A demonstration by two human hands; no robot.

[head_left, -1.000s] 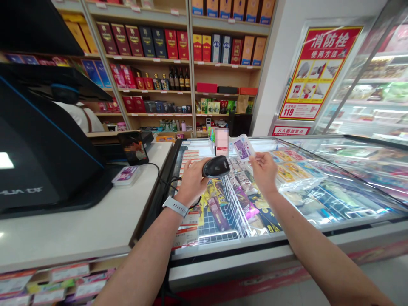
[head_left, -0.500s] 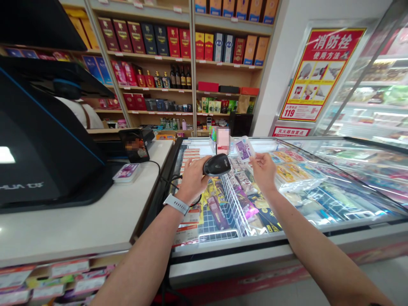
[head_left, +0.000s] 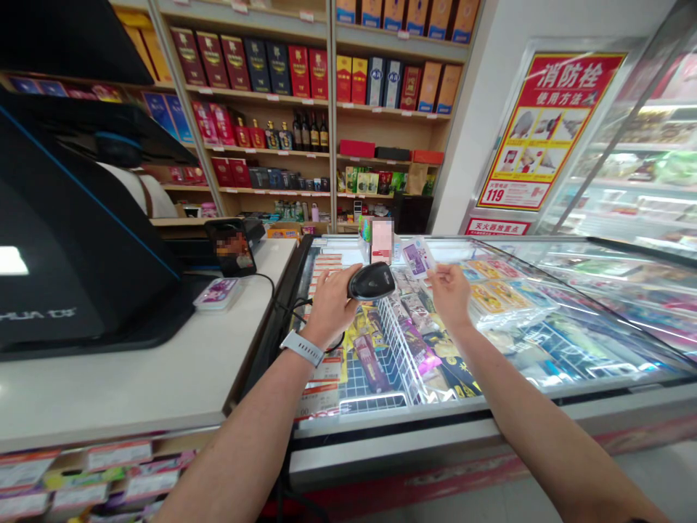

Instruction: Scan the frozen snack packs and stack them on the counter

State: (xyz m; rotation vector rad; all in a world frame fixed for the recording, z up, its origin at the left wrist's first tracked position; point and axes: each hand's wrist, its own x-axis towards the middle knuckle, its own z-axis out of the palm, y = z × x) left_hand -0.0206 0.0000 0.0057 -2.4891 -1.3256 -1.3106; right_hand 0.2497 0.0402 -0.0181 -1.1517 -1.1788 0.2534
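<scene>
My left hand (head_left: 333, 301) is closed around a black corded barcode scanner (head_left: 372, 282), its head pointing right. Pinched at its lower right corner by my right hand (head_left: 451, 290) is a flat, clear pack with a purple and white label (head_left: 417, 258), tilted and held up over the freezer. A small gap separates the scanner's head from the pack. Both hands are above the glass top of a chest freezer (head_left: 381, 443). Similar purple-labelled packs (head_left: 218, 293) lie on the white counter at left.
A black checkout terminal (head_left: 81, 232) stands on the counter (head_left: 163, 385), near a propped phone (head_left: 234, 247). Under the glass are a white wire basket (head_left: 403, 356) and yellow packs (head_left: 495, 294). Shelves of boxed bottles (head_left: 261, 69) line the back wall. A scanner cable hangs by the freezer edge.
The pack in my right hand has tipped slightly and dropped a little. The scanner and my left hand have barely moved; the view has shifted slightly.
</scene>
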